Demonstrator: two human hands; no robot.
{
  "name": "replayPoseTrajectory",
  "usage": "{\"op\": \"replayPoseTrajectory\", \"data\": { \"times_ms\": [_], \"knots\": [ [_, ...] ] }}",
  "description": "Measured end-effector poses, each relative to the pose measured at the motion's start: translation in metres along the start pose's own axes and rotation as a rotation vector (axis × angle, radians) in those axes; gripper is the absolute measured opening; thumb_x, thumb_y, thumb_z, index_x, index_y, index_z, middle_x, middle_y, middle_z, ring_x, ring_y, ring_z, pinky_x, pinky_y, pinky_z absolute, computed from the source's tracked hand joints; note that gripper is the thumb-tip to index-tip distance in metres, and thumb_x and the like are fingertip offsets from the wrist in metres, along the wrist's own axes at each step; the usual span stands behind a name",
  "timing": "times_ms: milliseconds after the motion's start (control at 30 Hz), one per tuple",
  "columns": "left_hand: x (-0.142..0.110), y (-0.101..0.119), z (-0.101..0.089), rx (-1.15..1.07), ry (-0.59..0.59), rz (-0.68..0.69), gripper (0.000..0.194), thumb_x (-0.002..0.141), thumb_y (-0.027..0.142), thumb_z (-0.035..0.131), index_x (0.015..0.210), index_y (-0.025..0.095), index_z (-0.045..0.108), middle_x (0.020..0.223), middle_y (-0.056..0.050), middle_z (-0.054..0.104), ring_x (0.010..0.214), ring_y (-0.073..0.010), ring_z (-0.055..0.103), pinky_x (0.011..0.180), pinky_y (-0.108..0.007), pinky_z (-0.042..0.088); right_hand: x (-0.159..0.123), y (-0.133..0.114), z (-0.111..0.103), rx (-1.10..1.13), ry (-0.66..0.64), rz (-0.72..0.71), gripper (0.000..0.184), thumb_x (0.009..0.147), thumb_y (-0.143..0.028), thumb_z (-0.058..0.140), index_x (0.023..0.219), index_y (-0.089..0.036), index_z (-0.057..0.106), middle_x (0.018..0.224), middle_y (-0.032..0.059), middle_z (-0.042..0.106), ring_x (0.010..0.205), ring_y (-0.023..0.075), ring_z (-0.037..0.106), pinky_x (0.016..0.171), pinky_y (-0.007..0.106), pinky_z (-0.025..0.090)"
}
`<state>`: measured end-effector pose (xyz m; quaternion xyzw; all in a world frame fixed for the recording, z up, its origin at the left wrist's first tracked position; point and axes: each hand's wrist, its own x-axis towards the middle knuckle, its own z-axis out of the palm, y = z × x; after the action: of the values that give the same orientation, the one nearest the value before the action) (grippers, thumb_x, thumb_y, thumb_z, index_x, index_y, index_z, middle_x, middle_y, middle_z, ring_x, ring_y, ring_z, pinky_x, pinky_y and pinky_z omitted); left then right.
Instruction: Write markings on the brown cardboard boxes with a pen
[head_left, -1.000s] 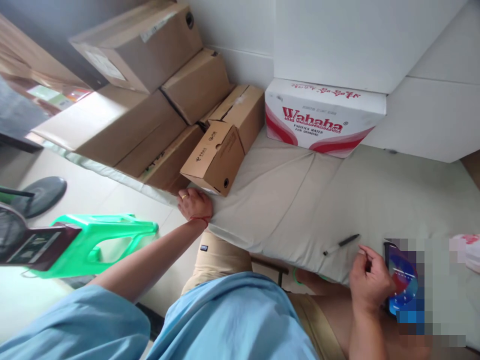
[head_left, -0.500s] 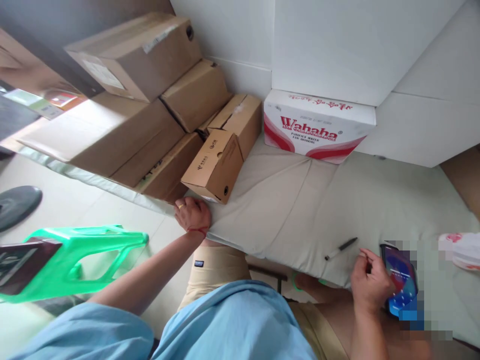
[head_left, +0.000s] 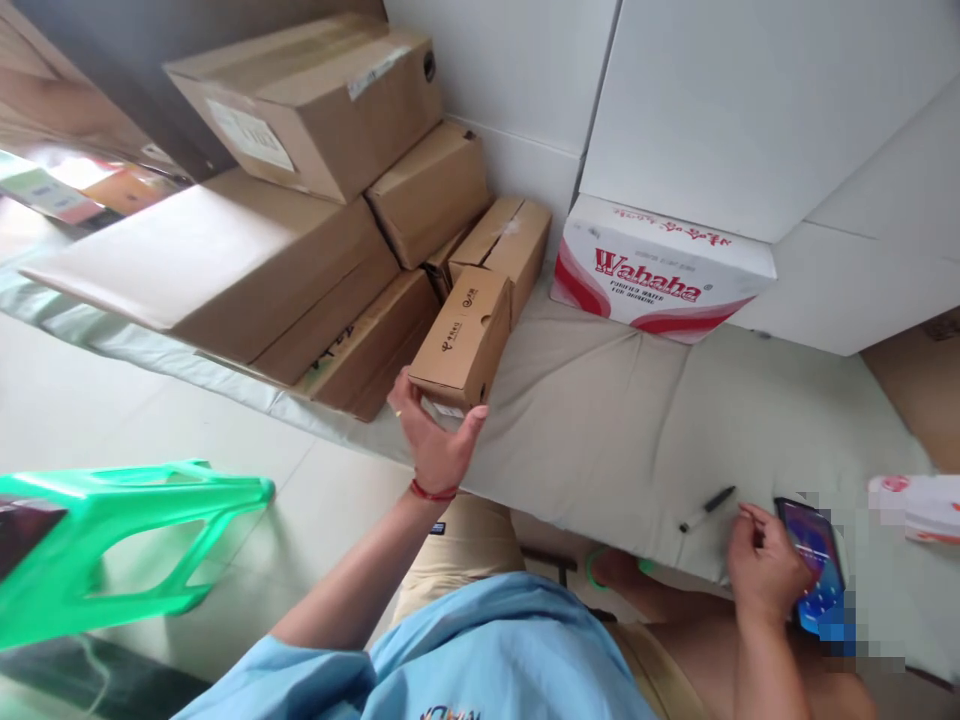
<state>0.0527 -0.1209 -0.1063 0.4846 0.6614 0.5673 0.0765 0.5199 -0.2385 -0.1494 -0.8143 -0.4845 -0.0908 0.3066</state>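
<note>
My left hand [head_left: 435, 435] is at the near end of a small brown cardboard box [head_left: 465, 325] with black printing. Its thumb stands apart on the right and the fingers reach to the box's left corner; whether they press on it I cannot tell. My right hand [head_left: 769, 565] rests on the cloth-covered surface [head_left: 592, 430], fingers loosely curled, and nothing shows in it. Just right of that hand lies a phone [head_left: 814, 560] with its screen lit, partly hidden by blurred blocks. A black-and-white pen [head_left: 707, 508] lies left of the right hand.
Several larger cardboard boxes [head_left: 300, 110] are stacked at the left. A white-and-red Wahaba-style water carton [head_left: 660, 270] stands against the white panels [head_left: 675, 110]. On the floor at the lower left is a green plastic stool [head_left: 135, 530]. A white-and-red packet [head_left: 919, 505] lies far right.
My left hand has moved from the surface's front edge up to the small box, its fingers spreading. My right hand stays curled beside the phone. The whole view has shifted slightly.
</note>
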Motion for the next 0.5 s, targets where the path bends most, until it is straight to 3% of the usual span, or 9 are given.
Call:
{"op": "replayPoseTrajectory", "data": {
  "times_ms": [67,167,300,400,500],
  "knots": [
    [0.009,0.011,0.006,0.014,-0.020,-0.059,0.101,0.078,0.066,0.089,0.153,0.015,0.045,0.155,-0.026,0.052,0.151,-0.0403,0.051,0.128,-0.055,0.042,0.001,-0.002,0.000,-0.015,-0.001,0.000,0.040,0.086,-0.045,0.055,0.093,-0.015,0.081,0.080,0.0140,0.080,0.068,0.0261,0.071,0.063,0.033,0.047],
    [0.018,0.018,0.004,-0.057,-0.058,-0.228,0.084,0.080,0.057,0.090,0.144,0.018,0.053,0.146,-0.022,0.063,0.141,-0.0378,0.062,0.120,-0.053,0.051,0.004,-0.006,-0.001,-0.040,0.011,0.004,0.039,0.086,-0.047,0.055,0.089,-0.016,0.080,0.079,0.0141,0.079,0.067,0.0265,0.070,0.062,0.034,0.045],
    [0.020,0.012,-0.024,-0.437,-0.130,-0.425,0.075,0.074,0.061,0.091,0.130,0.021,0.063,0.132,-0.014,0.074,0.127,-0.0335,0.071,0.109,-0.047,0.060,0.006,-0.012,-0.004,-0.068,-0.010,0.033,0.042,0.086,-0.050,0.055,0.089,-0.017,0.080,0.079,0.0144,0.079,0.068,0.0278,0.069,0.064,0.035,0.044],
    [0.008,0.007,-0.057,-0.643,-0.359,-0.701,0.070,0.070,0.064,0.092,0.120,0.021,0.069,0.123,-0.013,0.079,0.118,-0.0342,0.076,0.098,-0.045,0.064,0.008,-0.017,-0.008,-0.075,-0.071,0.083,0.050,0.087,-0.058,0.053,0.092,-0.016,0.080,0.083,0.0162,0.080,0.069,0.0290,0.069,0.065,0.036,0.046],
    [-0.011,0.007,-0.082,-0.685,-0.585,-0.902,0.068,0.070,0.062,0.094,0.118,0.020,0.071,0.117,-0.013,0.081,0.109,-0.0346,0.079,0.085,-0.043,0.066,0.015,-0.025,-0.012,-0.096,-0.169,0.153,0.057,0.088,-0.069,0.052,0.087,-0.018,0.079,0.077,0.0163,0.077,0.063,0.0282,0.064,0.060,0.036,0.042]
  ]
}}
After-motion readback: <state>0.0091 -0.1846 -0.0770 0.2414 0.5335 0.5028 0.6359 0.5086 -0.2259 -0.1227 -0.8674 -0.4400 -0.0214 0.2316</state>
